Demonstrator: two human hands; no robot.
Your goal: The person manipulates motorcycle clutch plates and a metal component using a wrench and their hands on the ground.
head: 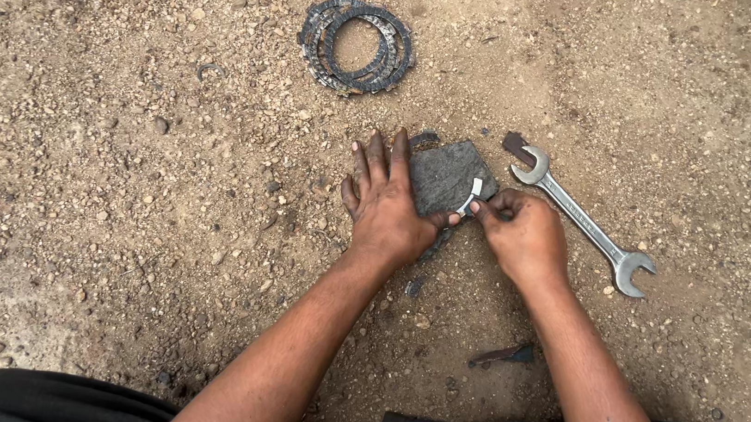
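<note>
Small curved metal piece (473,195), pale and shiny, sits on the near-right edge of a flat dark stone (446,176) lying on the dirt ground (115,212), roughly mid-frame. Its long axis runs steeply, top end leaning slightly away to the right, bottom end toward the person.

Right hand (526,236) is the nearer one: thumb & forefinger pressed together in a pinch on the piece's lower end, other fingers curled in. Piece lies just left of that hand, at the fingertips. Left hand (386,203) is laid flat, fingers together and stretched away from the person, over the stone's left side, w/ thumb reaching right along the stone's near edge, tip close to the piece; can't tell if it touches. So the piece sits between the two hands, right hand gripping, left steadying the stone.

Just right of the stone: double open-end spanner (579,221), lying diagonally, one jaw near the stone's far-right corner, the other toward the near right. Small dark bit (514,145) by its upper jaw. Farther off, beyond the left hand: stack of dark toothed rings (357,45). Near the person's right forearm, a small dark scrap (502,354) on the ground.
</note>
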